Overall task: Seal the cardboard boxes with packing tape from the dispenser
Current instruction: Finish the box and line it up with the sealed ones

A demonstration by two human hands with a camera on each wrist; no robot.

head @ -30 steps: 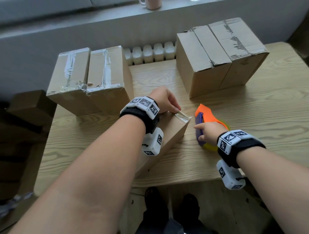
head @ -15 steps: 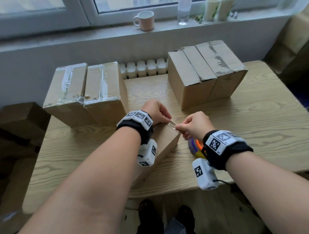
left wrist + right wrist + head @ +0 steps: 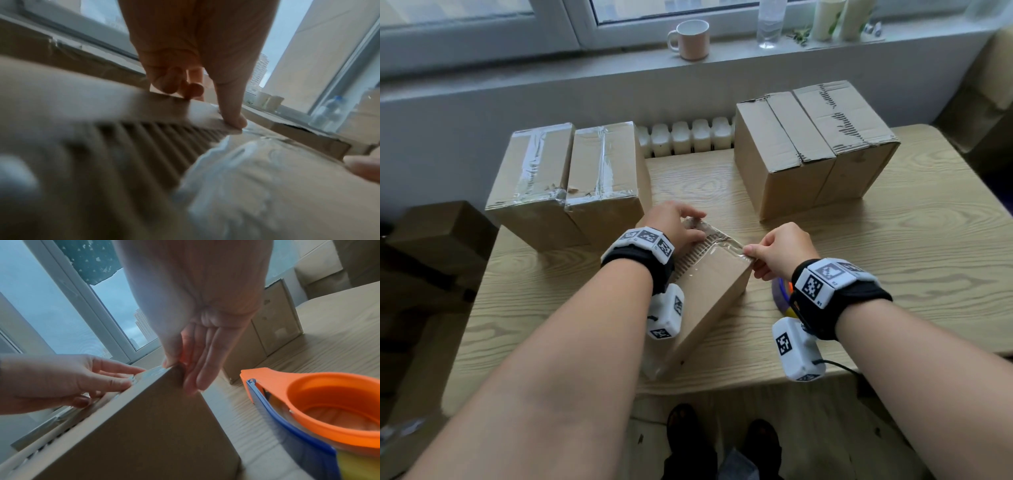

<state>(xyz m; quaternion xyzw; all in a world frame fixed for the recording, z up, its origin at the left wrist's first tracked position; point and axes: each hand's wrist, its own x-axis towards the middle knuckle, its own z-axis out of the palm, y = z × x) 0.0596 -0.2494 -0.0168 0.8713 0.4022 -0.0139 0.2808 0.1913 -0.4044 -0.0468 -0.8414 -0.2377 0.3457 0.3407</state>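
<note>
Cardboard box [image 3: 709,291] lies on the wooden table [image 3: 893,260], in front of four other boxes. Clear tape [image 3: 717,240] spans its far top edge. Left hand [image 3: 674,226], fingers fairly straight, presses the tape at the box's far corner; right hand [image 3: 780,250] pinches the tape's free end at the right corner, apparently folding it down. Dispenser [image 3: 304,410] rests just right of the box. Risk: slack tape may wrinkle or stick crooked, leaving the seam open.
</note>
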